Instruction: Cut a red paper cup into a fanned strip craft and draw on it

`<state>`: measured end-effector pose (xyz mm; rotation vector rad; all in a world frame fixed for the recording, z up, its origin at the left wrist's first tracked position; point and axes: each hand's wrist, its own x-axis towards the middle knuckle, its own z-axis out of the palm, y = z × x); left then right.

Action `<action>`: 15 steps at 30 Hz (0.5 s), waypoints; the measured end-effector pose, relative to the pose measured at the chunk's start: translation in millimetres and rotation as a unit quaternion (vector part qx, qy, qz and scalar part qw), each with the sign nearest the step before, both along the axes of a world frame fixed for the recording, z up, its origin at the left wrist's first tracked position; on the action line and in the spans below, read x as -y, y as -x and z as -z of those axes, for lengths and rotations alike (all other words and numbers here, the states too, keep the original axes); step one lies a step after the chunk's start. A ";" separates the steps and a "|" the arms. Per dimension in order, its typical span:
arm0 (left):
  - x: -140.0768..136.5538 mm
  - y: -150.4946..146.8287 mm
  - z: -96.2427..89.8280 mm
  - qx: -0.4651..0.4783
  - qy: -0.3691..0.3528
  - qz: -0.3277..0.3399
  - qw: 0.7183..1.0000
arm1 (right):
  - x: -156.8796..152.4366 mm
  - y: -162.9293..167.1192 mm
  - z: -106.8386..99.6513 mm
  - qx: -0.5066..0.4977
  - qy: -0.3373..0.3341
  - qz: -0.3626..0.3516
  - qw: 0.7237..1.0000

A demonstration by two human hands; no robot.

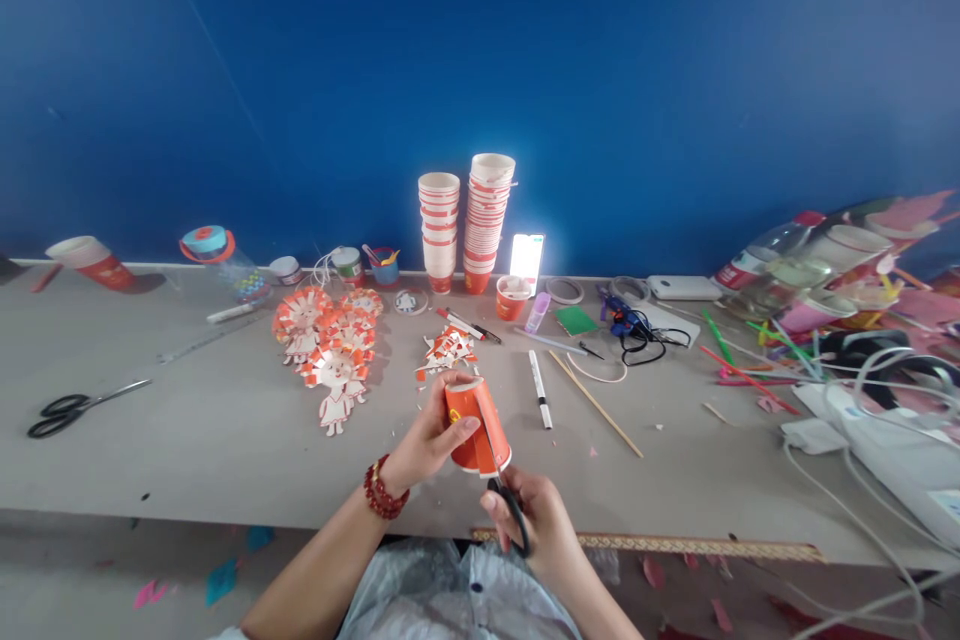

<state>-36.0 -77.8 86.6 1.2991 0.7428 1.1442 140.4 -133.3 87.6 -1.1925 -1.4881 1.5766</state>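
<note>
— What's in the hands right now?

— The left hand (429, 438) is wrapped around an orange paper cup (475, 425), fingers curled over its side, holding it tilted just above the near edge of the table (210, 440). The right hand (541, 520) is closed on a pair of black-handled scissors (510, 512), fingers through the loops, and the blades run up into the cup's wall from its rim (I can't tell how far they've bitten in).

— Anything on the wrist?

— A red bead bracelet (384, 492) on the left one.

— And farther back on the table?

— Just beyond the cup lies a small heap of orange-and-white cut pieces (447, 350), and left of that a cluster of little paper figures (330, 345) with fringed orange rounds for heads. Against the blue wall stand two stacks of paper cups (465, 225), with a lit phone (527, 260) propped beside them and a single orange cup (513, 298) in front. A white marker (540, 388) and a wooden stick (596, 404) lie to the right of the hands, well apart from them.

— Other scissors?

— A second pair (75, 407), far off to the left, lying flat. A blue glue gun (626, 320) with its black cord sits toward the right.
</note>
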 end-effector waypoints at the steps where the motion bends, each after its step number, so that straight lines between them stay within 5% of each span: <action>1: 0.0 0.3 0.6 -0.002 -0.002 -0.004 1.000 | 0.3 -0.3 1.1 0.000 0.001 0.005 1.000; 15: 0.8 -0.1 3.1 0.026 0.008 -0.017 0.999 | 1.1 -0.4 6.9 0.023 0.001 0.018 1.000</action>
